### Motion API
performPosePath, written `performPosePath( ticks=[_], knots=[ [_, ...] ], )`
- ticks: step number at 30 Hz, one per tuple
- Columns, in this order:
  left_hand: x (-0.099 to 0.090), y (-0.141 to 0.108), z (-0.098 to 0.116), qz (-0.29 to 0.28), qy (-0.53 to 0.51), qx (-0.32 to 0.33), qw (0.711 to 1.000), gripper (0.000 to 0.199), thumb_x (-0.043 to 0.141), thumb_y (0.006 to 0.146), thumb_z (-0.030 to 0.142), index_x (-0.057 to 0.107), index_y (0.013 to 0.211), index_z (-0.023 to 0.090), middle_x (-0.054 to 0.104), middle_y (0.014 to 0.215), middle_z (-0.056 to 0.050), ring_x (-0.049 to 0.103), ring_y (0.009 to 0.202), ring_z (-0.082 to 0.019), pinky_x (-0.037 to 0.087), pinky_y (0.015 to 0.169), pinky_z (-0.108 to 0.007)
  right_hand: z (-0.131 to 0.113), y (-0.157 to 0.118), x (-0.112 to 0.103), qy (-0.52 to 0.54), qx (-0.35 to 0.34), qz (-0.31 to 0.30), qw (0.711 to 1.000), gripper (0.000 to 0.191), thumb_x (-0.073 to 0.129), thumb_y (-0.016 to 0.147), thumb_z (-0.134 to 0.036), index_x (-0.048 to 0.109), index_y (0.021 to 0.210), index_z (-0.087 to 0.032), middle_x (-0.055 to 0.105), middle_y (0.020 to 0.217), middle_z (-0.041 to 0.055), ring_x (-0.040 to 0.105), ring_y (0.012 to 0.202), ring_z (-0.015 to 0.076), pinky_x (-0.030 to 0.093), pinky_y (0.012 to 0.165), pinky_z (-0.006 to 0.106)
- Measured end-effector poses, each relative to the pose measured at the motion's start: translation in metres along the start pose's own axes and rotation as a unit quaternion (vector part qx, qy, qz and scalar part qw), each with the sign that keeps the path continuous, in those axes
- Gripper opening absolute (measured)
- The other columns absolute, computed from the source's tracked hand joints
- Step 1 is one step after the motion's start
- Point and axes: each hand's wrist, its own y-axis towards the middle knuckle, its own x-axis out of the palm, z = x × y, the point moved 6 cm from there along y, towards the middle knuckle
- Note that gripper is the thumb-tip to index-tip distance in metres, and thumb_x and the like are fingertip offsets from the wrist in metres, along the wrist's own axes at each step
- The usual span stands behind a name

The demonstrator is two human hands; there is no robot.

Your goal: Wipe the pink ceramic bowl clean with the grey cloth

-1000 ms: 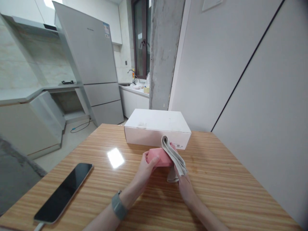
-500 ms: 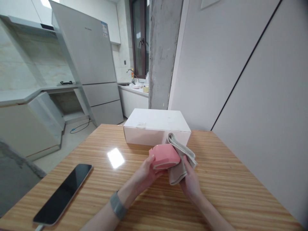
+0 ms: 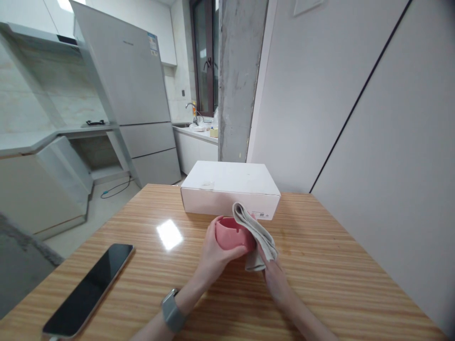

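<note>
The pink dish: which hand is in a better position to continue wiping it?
Probably the right hand: it holds the beige cloth draped over the pink dish. The left hand grips the dish, so it looks better suited to steadying it.

box (image 3: 230, 188) set at table (image 3: 337, 265) far edge | dish (image 3: 232, 233) held just before it, cloth (image 3: 256, 237) draped at its right | phone (image 3: 88, 289) laid near left

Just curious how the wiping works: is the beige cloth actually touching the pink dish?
Touching. The head view shows the cloth draped over the pink dish's right rim, no gap between them, with the right hand pressing it there.
</note>
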Motion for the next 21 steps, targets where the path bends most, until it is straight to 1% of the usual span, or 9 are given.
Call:
performPosePath(
  ticks=[3, 5, 7, 9, 11, 14, 17, 19, 21],
  knots=[
    [0.0, -0.001, -0.007, 0.017, 0.016, -0.023, 0.999, 0.088, 0.085, 0.054, 0.033, 0.046, 0.132, 0.02, 0.058, 0.125, -0.014, 0.059, 0.106, -0.028, 0.048, 0.089, -0.039, 0.0, 0.002, 0.0, 0.009, 0.045, 0.037, 0.998, 0.037, 0.072, 0.066, -0.045, 0.074, 0.1, -0.03, 0.067, 0.122, 0.0012, 0.053, 0.124, 0.0274, 0.029, 0.113, 0.044],
    [0.001, -0.001, -0.011, 0.015, -0.014, -0.05, 0.999, 0.074, 0.077, 0.066, 0.042, 0.05, 0.131, 0.018, 0.059, 0.124, -0.015, 0.06, 0.105, -0.027, 0.048, 0.089, -0.039, -0.001, 0.006, -0.003, 0.077, 0.091, 0.088, 0.989, 0.038, 0.075, 0.062, -0.047, 0.075, 0.095, -0.028, 0.069, 0.119, 0.0002, 0.05, 0.127, 0.027, 0.027, 0.114, 0.043],
    [0.0, 0.001, -0.008, 0.02, -0.048, -0.052, 0.997, 0.06, 0.066, 0.076, 0.048, 0.057, 0.126, 0.016, 0.06, 0.124, -0.014, 0.058, 0.109, -0.026, 0.045, 0.093, -0.037, -0.007, 0.009, -0.004, 0.15, 0.127, 0.136, 0.971, 0.039, 0.077, 0.058, -0.05, 0.075, 0.089, -0.027, 0.072, 0.112, -0.0013, 0.051, 0.127, 0.0263, 0.03, 0.113, 0.041],
    [-0.002, 0.002, -0.005, 0.032, -0.069, -0.046, 0.996, 0.054, 0.065, 0.079, 0.047, 0.06, 0.123, 0.015, 0.063, 0.122, -0.012, 0.056, 0.113, -0.025, 0.042, 0.097, -0.036, -0.017, 0.011, 0.0, 0.186, 0.139, 0.134, 0.963, 0.038, 0.075, 0.061, -0.052, 0.074, 0.089, -0.026, 0.074, 0.107, -0.0012, 0.053, 0.124, 0.0256, 0.038, 0.108, 0.039],
    [-0.003, 0.003, -0.003, 0.032, -0.095, -0.048, 0.994, 0.056, 0.07, 0.076, 0.042, 0.059, 0.124, 0.015, 0.064, 0.12, -0.012, 0.056, 0.114, -0.025, 0.04, 0.099, -0.035, -0.025, 0.01, 0.005, 0.221, 0.158, 0.124, 0.954, 0.036, 0.074, 0.063, -0.05, 0.074, 0.088, -0.024, 0.076, 0.101, 0.0006, 0.056, 0.12, 0.0271, 0.045, 0.103, 0.039],
    [0.007, 0.001, -0.005, -0.029, -0.196, -0.072, 0.978, 0.059, 0.073, 0.073, 0.045, 0.061, 0.121, 0.014, 0.064, 0.119, -0.013, 0.057, 0.112, -0.027, 0.041, 0.097, -0.036, -0.027, 0.005, 0.008, 0.251, 0.183, 0.125, 0.942, 0.035, 0.075, 0.063, -0.048, 0.073, 0.087, -0.024, 0.077, 0.097, 0.0017, 0.058, 0.118, 0.0297, 0.048, 0.099, 0.042],
    [0.017, -0.004, -0.006, -0.093, -0.272, -0.109, 0.952, 0.07, 0.079, 0.063, 0.049, 0.059, 0.121, 0.014, 0.065, 0.115, -0.014, 0.059, 0.107, -0.028, 0.045, 0.091, -0.036, -0.027, 0.002, 0.015, 0.245, 0.19, 0.081, 0.947, 0.036, 0.073, 0.066, -0.052, 0.074, 0.089, -0.024, 0.076, 0.1, 0.0021, 0.055, 0.121, 0.0299, 0.048, 0.1, 0.042],
    [0.017, -0.005, -0.007, -0.084, -0.261, -0.121, 0.954, 0.072, 0.08, 0.063, 0.046, 0.056, 0.122, 0.014, 0.065, 0.114, -0.014, 0.061, 0.102, -0.027, 0.046, 0.087, -0.035, -0.027, 0.002, 0.019, 0.245, 0.184, 0.058, 0.95, 0.036, 0.073, 0.065, -0.053, 0.074, 0.087, -0.024, 0.075, 0.103, 0.002, 0.054, 0.123, 0.0296, 0.047, 0.101, 0.041],
    [0.012, -0.004, -0.008, -0.049, -0.222, -0.111, 0.967, 0.068, 0.078, 0.066, 0.043, 0.055, 0.123, 0.013, 0.065, 0.113, -0.014, 0.061, 0.1, -0.026, 0.047, 0.085, -0.033, -0.026, 0.0, 0.021, 0.251, 0.184, 0.061, 0.949, 0.036, 0.077, 0.061, -0.051, 0.075, 0.085, -0.024, 0.075, 0.105, 0.0013, 0.053, 0.124, 0.0293, 0.044, 0.104, 0.041]
  ],
)
